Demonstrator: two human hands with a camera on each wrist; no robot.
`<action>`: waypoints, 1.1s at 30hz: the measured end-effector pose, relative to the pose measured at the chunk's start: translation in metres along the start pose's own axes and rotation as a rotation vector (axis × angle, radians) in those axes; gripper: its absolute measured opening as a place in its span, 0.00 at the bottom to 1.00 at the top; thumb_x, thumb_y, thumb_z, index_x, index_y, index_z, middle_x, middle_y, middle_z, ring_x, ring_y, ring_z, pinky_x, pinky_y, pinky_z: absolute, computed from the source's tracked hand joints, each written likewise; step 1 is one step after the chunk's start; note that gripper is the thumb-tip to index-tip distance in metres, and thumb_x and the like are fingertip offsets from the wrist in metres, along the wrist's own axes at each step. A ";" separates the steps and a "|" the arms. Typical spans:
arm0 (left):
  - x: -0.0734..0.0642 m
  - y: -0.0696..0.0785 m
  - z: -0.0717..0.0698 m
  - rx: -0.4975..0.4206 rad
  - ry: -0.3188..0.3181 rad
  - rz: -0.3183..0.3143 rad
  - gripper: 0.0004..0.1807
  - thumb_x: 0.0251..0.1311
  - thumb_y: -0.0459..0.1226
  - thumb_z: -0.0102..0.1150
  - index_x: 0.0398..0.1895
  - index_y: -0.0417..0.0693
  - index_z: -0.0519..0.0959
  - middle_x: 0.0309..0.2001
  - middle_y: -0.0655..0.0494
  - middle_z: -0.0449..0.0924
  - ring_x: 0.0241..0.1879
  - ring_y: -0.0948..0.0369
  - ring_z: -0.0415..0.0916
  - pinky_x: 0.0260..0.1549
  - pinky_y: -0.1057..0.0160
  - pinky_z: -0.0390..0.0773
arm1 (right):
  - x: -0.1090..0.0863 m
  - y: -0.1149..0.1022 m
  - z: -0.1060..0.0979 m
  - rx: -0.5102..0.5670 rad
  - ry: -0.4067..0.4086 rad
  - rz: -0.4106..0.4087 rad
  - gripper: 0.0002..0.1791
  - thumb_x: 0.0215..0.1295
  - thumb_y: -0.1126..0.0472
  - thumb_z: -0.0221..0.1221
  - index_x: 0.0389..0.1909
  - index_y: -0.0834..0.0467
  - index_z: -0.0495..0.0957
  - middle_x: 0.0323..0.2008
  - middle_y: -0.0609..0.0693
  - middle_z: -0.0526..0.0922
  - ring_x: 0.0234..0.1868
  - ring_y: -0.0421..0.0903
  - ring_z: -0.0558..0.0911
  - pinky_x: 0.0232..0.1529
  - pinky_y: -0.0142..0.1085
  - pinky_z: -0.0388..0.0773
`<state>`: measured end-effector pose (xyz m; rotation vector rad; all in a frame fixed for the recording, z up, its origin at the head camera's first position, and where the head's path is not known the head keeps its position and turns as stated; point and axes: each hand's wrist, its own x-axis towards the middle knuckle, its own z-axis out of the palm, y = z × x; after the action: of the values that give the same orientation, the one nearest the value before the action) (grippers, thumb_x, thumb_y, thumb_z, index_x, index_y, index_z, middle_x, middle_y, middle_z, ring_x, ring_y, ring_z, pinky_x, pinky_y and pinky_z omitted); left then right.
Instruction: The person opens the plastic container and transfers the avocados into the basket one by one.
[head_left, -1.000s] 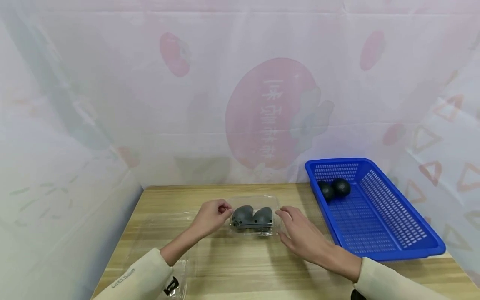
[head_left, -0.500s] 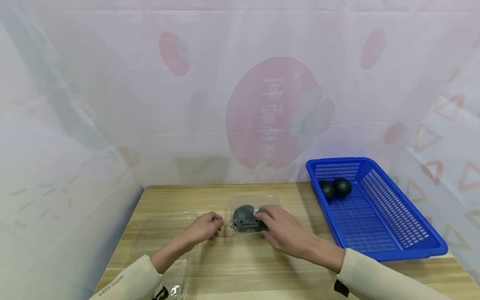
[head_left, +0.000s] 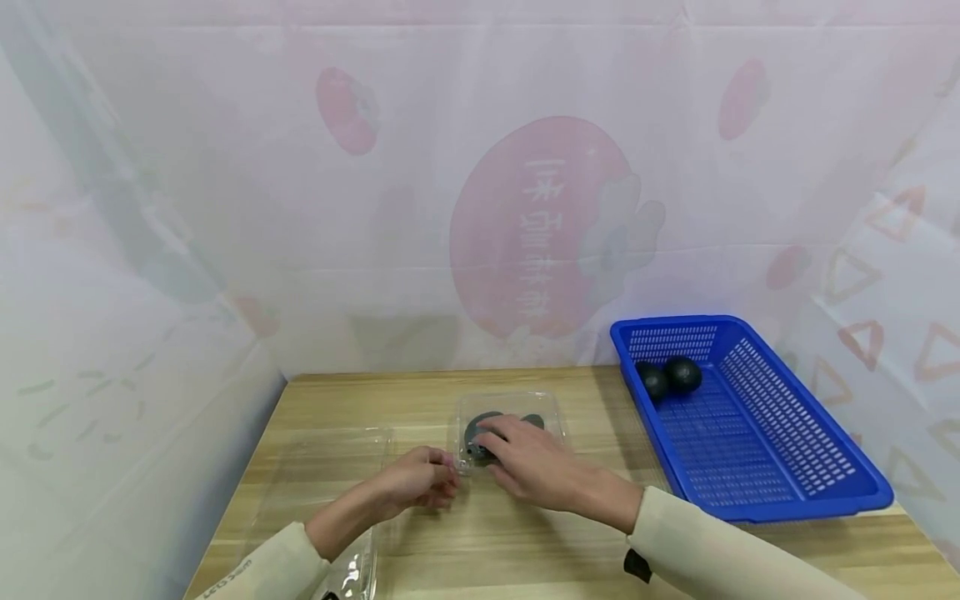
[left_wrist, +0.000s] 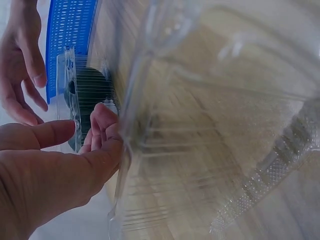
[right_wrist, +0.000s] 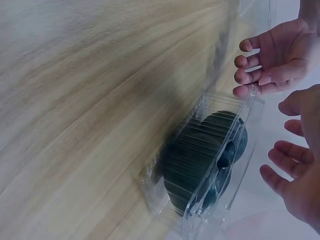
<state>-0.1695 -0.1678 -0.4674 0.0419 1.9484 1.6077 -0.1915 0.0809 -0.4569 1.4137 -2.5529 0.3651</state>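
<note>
A clear plastic clamshell box [head_left: 555,408] stands on the wooden table, its lid lying over dark green, rounded fruits [right_wrist: 195,160] that look like avocados. My right hand [head_left: 536,467] is spread over the lid with loosely bent fingers, hiding part of the fruit in the head view; in the right wrist view a gap shows between its fingers and the lid. My left hand [head_left: 420,482] is at the box's near left corner. Its thumb is stretched out and its other fingers are softly bent, fingertips right at the corner edge [right_wrist: 252,92], pinching nothing.
A blue perforated basket [head_left: 757,510] stands at the right, holding dark round fruits [head_left: 681,375] in its far left corner. More clear plastic containers [head_left: 330,450] lie on the table at the left, beside and under my left forearm. A printed cloth [head_left: 405,208] hangs behind the table.
My right hand has moved left from the box's right side to over its lid. My left hand drew back from the left side, then came in to the near left corner.
</note>
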 end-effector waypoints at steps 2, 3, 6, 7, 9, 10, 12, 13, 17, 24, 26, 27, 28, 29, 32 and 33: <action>0.001 0.000 0.000 -0.016 -0.007 -0.001 0.10 0.77 0.29 0.48 0.50 0.30 0.77 0.42 0.45 0.82 0.37 0.58 0.79 0.40 0.61 0.85 | 0.003 0.000 0.004 -0.001 0.014 -0.021 0.22 0.73 0.59 0.67 0.65 0.58 0.79 0.67 0.58 0.78 0.68 0.52 0.79 0.66 0.47 0.79; 0.001 0.000 0.000 -0.024 -0.010 -0.004 0.09 0.77 0.29 0.48 0.50 0.30 0.77 0.42 0.45 0.82 0.37 0.58 0.79 0.40 0.61 0.85 | 0.004 0.001 0.006 -0.002 0.022 -0.033 0.22 0.73 0.59 0.67 0.64 0.58 0.80 0.67 0.58 0.79 0.67 0.52 0.79 0.65 0.46 0.79; 0.002 0.000 0.000 -0.043 -0.020 -0.012 0.09 0.78 0.29 0.48 0.48 0.32 0.77 0.42 0.45 0.83 0.37 0.59 0.79 0.40 0.62 0.84 | 0.007 0.000 0.010 -0.015 0.022 -0.057 0.21 0.73 0.59 0.68 0.63 0.57 0.80 0.67 0.57 0.78 0.67 0.51 0.80 0.65 0.44 0.79; 0.002 0.001 0.000 -0.048 -0.022 -0.017 0.08 0.78 0.29 0.49 0.47 0.32 0.78 0.41 0.45 0.83 0.37 0.59 0.80 0.39 0.62 0.84 | 0.008 0.000 0.012 -0.018 0.017 -0.062 0.20 0.73 0.59 0.67 0.63 0.57 0.81 0.68 0.57 0.78 0.67 0.51 0.79 0.65 0.43 0.79; 0.003 0.001 0.000 -0.057 -0.027 -0.026 0.09 0.79 0.30 0.48 0.46 0.33 0.78 0.40 0.46 0.83 0.36 0.59 0.80 0.39 0.63 0.84 | 0.009 0.000 0.015 -0.022 0.010 -0.067 0.19 0.74 0.59 0.67 0.63 0.55 0.81 0.69 0.57 0.78 0.68 0.51 0.79 0.65 0.43 0.79; 0.003 0.001 0.000 -0.063 -0.028 -0.029 0.09 0.79 0.30 0.48 0.46 0.33 0.78 0.40 0.47 0.83 0.36 0.59 0.79 0.39 0.63 0.84 | 0.010 -0.001 0.016 -0.022 0.009 -0.070 0.18 0.74 0.59 0.66 0.62 0.55 0.81 0.69 0.57 0.77 0.68 0.51 0.79 0.66 0.43 0.79; 0.003 0.001 0.000 -0.074 -0.028 -0.039 0.09 0.80 0.30 0.48 0.46 0.33 0.78 0.39 0.47 0.83 0.36 0.59 0.80 0.39 0.64 0.84 | 0.012 -0.002 0.019 -0.019 0.016 -0.077 0.16 0.75 0.60 0.65 0.60 0.54 0.82 0.69 0.57 0.78 0.68 0.52 0.79 0.66 0.43 0.78; 0.003 0.001 0.000 -0.083 -0.027 -0.044 0.09 0.80 0.30 0.48 0.46 0.33 0.78 0.39 0.47 0.83 0.36 0.59 0.80 0.39 0.64 0.84 | 0.012 -0.002 0.021 -0.017 0.023 -0.080 0.14 0.75 0.61 0.64 0.59 0.53 0.83 0.68 0.57 0.78 0.68 0.52 0.79 0.66 0.43 0.78; 0.004 0.001 0.002 -0.112 -0.018 -0.059 0.09 0.80 0.30 0.48 0.46 0.33 0.78 0.38 0.48 0.82 0.36 0.60 0.80 0.39 0.65 0.84 | 0.015 -0.004 0.026 -0.043 0.052 -0.086 0.10 0.75 0.62 0.64 0.53 0.51 0.85 0.67 0.56 0.79 0.67 0.52 0.80 0.66 0.42 0.78; 0.006 0.001 0.004 -0.140 -0.010 -0.071 0.08 0.79 0.28 0.48 0.44 0.35 0.78 0.36 0.50 0.81 0.35 0.61 0.79 0.38 0.65 0.84 | 0.019 -0.007 0.032 -0.125 0.070 -0.078 0.05 0.74 0.58 0.66 0.47 0.49 0.87 0.64 0.54 0.82 0.66 0.50 0.81 0.65 0.42 0.80; 0.006 0.001 0.004 -0.140 -0.008 -0.076 0.08 0.79 0.28 0.48 0.44 0.35 0.78 0.36 0.50 0.81 0.35 0.61 0.78 0.38 0.66 0.84 | 0.020 -0.008 0.033 -0.125 0.070 -0.070 0.05 0.74 0.57 0.67 0.46 0.49 0.88 0.64 0.54 0.83 0.65 0.50 0.82 0.62 0.41 0.82; 0.006 0.002 0.005 -0.140 -0.007 -0.078 0.08 0.79 0.28 0.47 0.44 0.34 0.78 0.36 0.50 0.81 0.35 0.61 0.78 0.38 0.66 0.84 | 0.020 -0.008 0.033 -0.125 0.071 -0.066 0.05 0.74 0.57 0.67 0.46 0.49 0.88 0.64 0.54 0.83 0.64 0.50 0.83 0.61 0.41 0.83; 0.006 0.002 0.005 -0.139 -0.007 -0.081 0.08 0.79 0.28 0.47 0.45 0.34 0.78 0.36 0.50 0.81 0.35 0.61 0.78 0.38 0.66 0.84 | 0.020 -0.009 0.033 -0.127 0.075 -0.066 0.04 0.74 0.57 0.67 0.45 0.49 0.89 0.63 0.54 0.83 0.64 0.50 0.84 0.59 0.41 0.84; 0.006 0.003 0.005 -0.139 -0.005 -0.084 0.09 0.80 0.28 0.47 0.45 0.34 0.78 0.36 0.50 0.81 0.35 0.61 0.78 0.38 0.66 0.84 | 0.020 -0.009 0.033 -0.127 0.084 -0.071 0.04 0.74 0.58 0.67 0.44 0.50 0.89 0.63 0.54 0.83 0.62 0.50 0.84 0.58 0.41 0.84; 0.006 0.003 0.006 -0.137 -0.004 -0.089 0.09 0.80 0.28 0.46 0.46 0.33 0.78 0.37 0.49 0.81 0.35 0.60 0.78 0.38 0.66 0.84 | 0.021 -0.010 0.034 -0.141 0.114 -0.089 0.04 0.75 0.58 0.66 0.42 0.51 0.89 0.61 0.55 0.84 0.59 0.50 0.86 0.54 0.40 0.86; 0.006 0.003 0.006 -0.135 -0.002 -0.091 0.10 0.80 0.28 0.46 0.46 0.34 0.79 0.37 0.49 0.81 0.35 0.60 0.78 0.38 0.66 0.84 | 0.021 -0.011 0.035 -0.150 0.128 -0.097 0.04 0.75 0.59 0.66 0.41 0.52 0.89 0.60 0.55 0.85 0.58 0.50 0.87 0.52 0.39 0.87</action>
<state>-0.1727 -0.1597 -0.4672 -0.0976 1.8092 1.6742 -0.1957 0.0476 -0.4825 1.4058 -2.3468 0.2353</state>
